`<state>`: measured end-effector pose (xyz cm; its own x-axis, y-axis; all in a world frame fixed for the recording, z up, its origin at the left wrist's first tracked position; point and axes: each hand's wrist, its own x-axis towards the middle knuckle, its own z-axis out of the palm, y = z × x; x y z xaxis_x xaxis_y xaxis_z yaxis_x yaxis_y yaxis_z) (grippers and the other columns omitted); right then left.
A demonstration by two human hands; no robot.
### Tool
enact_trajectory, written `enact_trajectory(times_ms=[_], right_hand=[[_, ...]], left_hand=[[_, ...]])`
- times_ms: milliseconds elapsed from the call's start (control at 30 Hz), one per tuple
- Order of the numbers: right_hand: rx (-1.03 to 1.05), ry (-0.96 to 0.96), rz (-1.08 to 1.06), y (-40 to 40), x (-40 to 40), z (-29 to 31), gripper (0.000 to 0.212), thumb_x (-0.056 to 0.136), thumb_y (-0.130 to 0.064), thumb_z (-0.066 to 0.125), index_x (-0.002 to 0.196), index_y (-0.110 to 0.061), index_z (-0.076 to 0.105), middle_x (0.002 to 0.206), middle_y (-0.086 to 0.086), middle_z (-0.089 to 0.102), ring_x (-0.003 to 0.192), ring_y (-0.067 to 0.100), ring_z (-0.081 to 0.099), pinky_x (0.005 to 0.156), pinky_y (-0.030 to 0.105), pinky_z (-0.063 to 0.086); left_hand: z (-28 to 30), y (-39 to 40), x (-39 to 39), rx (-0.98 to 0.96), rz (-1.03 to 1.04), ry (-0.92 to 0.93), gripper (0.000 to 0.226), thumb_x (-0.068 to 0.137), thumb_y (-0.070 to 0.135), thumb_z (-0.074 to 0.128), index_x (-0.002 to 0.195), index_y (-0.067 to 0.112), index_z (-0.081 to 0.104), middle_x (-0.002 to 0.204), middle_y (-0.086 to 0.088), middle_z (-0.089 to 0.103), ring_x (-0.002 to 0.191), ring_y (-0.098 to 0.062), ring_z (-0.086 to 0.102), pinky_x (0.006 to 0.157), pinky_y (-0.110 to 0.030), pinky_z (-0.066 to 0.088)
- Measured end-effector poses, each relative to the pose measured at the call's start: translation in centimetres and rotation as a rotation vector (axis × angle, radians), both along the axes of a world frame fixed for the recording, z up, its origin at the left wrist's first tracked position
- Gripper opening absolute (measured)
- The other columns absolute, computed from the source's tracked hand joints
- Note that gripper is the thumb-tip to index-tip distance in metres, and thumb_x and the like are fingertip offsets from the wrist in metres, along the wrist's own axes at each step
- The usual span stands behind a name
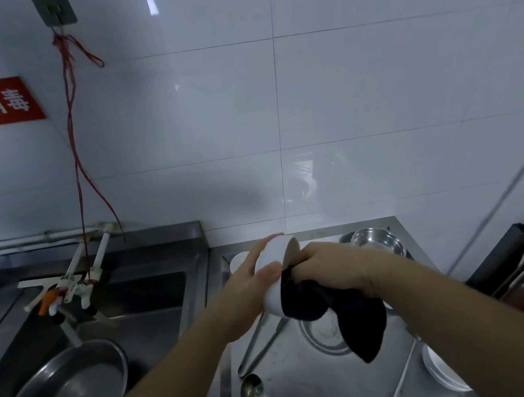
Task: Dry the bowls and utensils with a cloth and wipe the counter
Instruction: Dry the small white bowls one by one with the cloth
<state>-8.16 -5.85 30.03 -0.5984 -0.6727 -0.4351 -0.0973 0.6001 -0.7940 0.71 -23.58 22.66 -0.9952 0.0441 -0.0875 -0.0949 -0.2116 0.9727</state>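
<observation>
Above the steel counter [300, 383], just right of the sink [143, 295], we see a white bowl [275, 269] held on its side in the air. The left hand [249, 296] grips the bowl's outer wall, thumb laid across it. The right hand [329, 268] clutches a dark cloth [342, 314] and pushes it into the bowl's mouth, the cloth's tail hanging down. Under the bowl lie tongs [259, 342] and a ladle [254, 393]; a shallow steel dish [322, 337] sits beneath the cloth. Behind the right hand stands a steel bowl [376, 239]. A round metal basin [69, 389] rests in the sink.
</observation>
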Motion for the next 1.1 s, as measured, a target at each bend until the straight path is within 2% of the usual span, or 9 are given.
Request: enact_trajectory(times_ms=[133,267,400,500,600,700,833,933,1100], right_hand=[[-0.233,-0.465,-0.24,0.5,1.1,-2.5,0.011,0.089,-0.018,0.067,0.093,-0.009,0.073,0.082,0.012,0.072,0.072,0.025,0.068,0.062,0.032,0.054],[-0.538,-0.919,-0.448,0.1,1.7,-3.7,0.024,0.094,-0.014,0.058,0.071,-0.008,0.058,0.06,0.006,0.051,0.041,0.015,0.046,0.036,0.019,0.034],[-0.784,-1.071,-0.556,-0.9,1.9,-3.3,0.024,0.101,-0.018,0.053,0.085,-0.003,0.061,0.061,0.007,0.055,0.038,0.015,0.051,0.033,0.02,0.04],[-0.777,-0.959,-0.682,-1.9,2.2,-3.9,0.028,0.104,-0.023,0.059,0.106,0.004,0.068,0.083,0.023,0.07,0.064,0.031,0.073,0.058,0.039,0.063],[-0.645,-0.571,-0.806,-2.7,2.0,-5.2,0.028,0.101,-0.022,0.064,0.111,0.002,0.073,0.112,0.036,0.07,0.102,0.046,0.073,0.097,0.059,0.059],[-0.437,-0.027,-0.671,-2.9,1.8,-5.8,0.021,0.1,-0.031,0.063,0.1,-0.015,0.077,0.099,0.02,0.074,0.087,0.023,0.071,0.084,0.05,0.06],[-0.268,0.552,-0.283,-1.2,0.6,-6.1,0.034,0.098,-0.022,0.063,0.129,-0.035,0.07,0.12,-0.016,0.067,0.105,0.006,0.064,0.09,0.023,0.052],[-0.103,0.585,-0.015,-0.1,-0.9,-5.0,0.037,0.097,-0.017,0.057,0.126,-0.034,0.072,0.113,-0.013,0.068,0.099,0.012,0.065,0.088,0.036,0.058],[-0.088,0.22,0.027,0.4,-1.3,-3.2,0.029,0.088,-0.039,0.053,0.099,-0.025,0.076,0.087,0.0,0.077,0.078,0.021,0.074,0.079,0.039,0.064]], left_hand=[[-1.7,-0.2,0.9,0.067,-0.075,-0.009,0.085,0.091,0.057,0.076,0.16,0.023,0.039,0.15,-0.025,0.054,0.135,-0.049,0.057,0.107,-0.062,0.051],[-2.2,0.7,0.6,0.136,-0.078,-0.009,0.106,0.091,0.06,0.074,0.161,-0.003,0.026,0.153,-0.041,0.043,0.142,-0.061,0.042,0.116,-0.074,0.036],[-1.6,1.8,0.1,0.244,0.042,-0.011,0.109,0.085,0.058,0.081,0.162,0.001,0.029,0.154,-0.036,0.047,0.142,-0.054,0.048,0.115,-0.067,0.042],[-1.6,2.3,-0.4,0.217,0.193,-0.141,0.104,0.071,0.059,0.089,0.155,0.016,0.047,0.141,-0.024,0.065,0.126,-0.039,0.068,0.095,-0.046,0.06],[-2.1,3.2,-1.0,0.109,0.245,-0.16,0.07,0.085,0.052,0.072,0.148,0.031,0.054,0.139,-0.015,0.069,0.122,-0.03,0.071,0.094,-0.04,0.062],[-1.8,3.7,-1.2,0.224,0.266,-0.141,0.061,0.092,0.042,0.065,0.15,0.027,0.051,0.138,-0.017,0.069,0.123,-0.036,0.07,0.096,-0.048,0.061],[-1.1,3.0,-1.6,0.22,0.277,-0.116,0.067,0.088,0.046,0.069,0.15,0.026,0.051,0.14,-0.02,0.066,0.124,-0.041,0.069,0.092,-0.054,0.062],[-0.9,2.3,-1.8,0.079,0.284,-0.116,0.075,0.082,0.053,0.074,0.15,0.032,0.05,0.138,-0.017,0.066,0.12,-0.038,0.071,0.091,-0.055,0.063],[-0.7,1.9,-1.9,0.019,0.205,-0.068,0.086,0.075,0.064,0.085,0.15,0.038,0.051,0.14,-0.016,0.066,0.125,-0.039,0.068,0.101,-0.057,0.058]])
